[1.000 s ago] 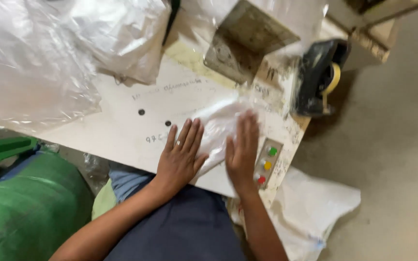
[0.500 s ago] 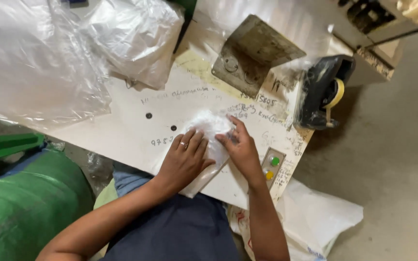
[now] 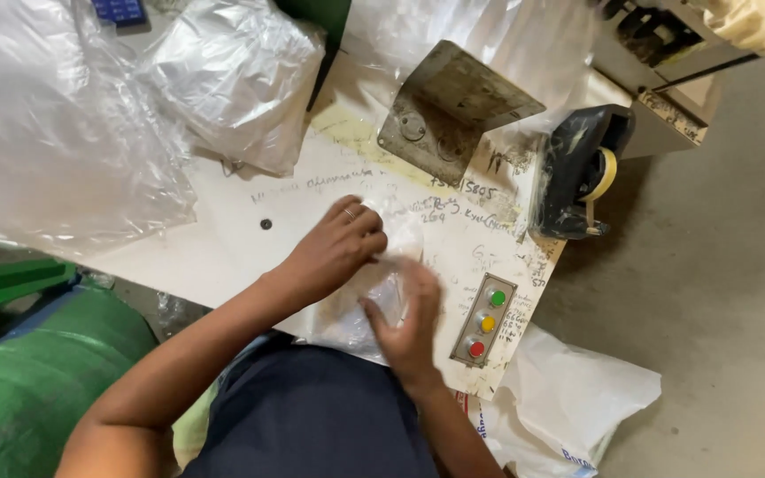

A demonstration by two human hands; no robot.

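A small clear plastic bag [image 3: 360, 305] with something white in it lies on the white worktable [image 3: 223, 248] near its front edge. My left hand [image 3: 338, 248], a ring on one finger, rests curled on the bag's upper end and grips it. My right hand [image 3: 409, 314] lies flat on the bag's right side, fingers pointing up and left, pressing the plastic down.
A button panel [image 3: 484, 321] with green, yellow and red buttons sits right of my hands. A black tape dispenser [image 3: 577, 173] and a grey metal plate [image 3: 449, 111] stand behind. Big clear plastic bags [image 3: 64, 124] fill the left. A white sack [image 3: 568, 407] lies on the floor.
My left hand has curled onto the bag's top end. My right hand slid down to the bag's lower right side. The bag now looks bunched and narrower.
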